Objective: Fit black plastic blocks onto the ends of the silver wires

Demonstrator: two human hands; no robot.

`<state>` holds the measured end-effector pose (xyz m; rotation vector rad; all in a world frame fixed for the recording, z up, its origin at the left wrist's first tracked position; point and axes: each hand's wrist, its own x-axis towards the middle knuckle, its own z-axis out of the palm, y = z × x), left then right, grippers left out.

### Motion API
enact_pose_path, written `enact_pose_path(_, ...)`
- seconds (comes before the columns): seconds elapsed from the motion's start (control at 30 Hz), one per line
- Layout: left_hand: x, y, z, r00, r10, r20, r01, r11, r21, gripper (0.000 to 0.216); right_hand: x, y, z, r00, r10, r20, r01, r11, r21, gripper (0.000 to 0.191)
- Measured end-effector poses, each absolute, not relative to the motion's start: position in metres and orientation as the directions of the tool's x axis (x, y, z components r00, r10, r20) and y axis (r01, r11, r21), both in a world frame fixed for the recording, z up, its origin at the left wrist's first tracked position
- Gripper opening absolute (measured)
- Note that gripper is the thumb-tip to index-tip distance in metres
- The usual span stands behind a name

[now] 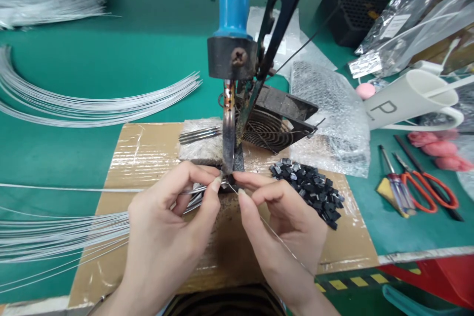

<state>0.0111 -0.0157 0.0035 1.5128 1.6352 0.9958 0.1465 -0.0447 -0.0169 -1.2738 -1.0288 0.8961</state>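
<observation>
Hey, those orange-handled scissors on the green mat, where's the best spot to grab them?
The orange-handled scissors lie flat, blades pointing away and left, with a clear-handled screwdriver close on their left. They are probably best taken by the loop handles, coming in from the near right side.

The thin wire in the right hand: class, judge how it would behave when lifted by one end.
Probably springy rather than floppy: the wire runs nearly straight across the right hand. Likely light and slippery, being thin and shiny.

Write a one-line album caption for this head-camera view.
Under a blue-handled soldering iron, the left hand pinches thin silver wires while the right hand holds a single fine wire.
</observation>
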Motion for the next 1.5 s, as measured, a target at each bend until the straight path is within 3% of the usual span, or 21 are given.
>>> enact_pose_path(1.5,0.0103,-0.0173,0.0023,-0.088,0.992,0.087,0.519,-0.029,0.854,0.010,0.1469,-0.0441,-0.0212,0.279,0.929,0.243,0.148,0.209,-0.967,0.020)
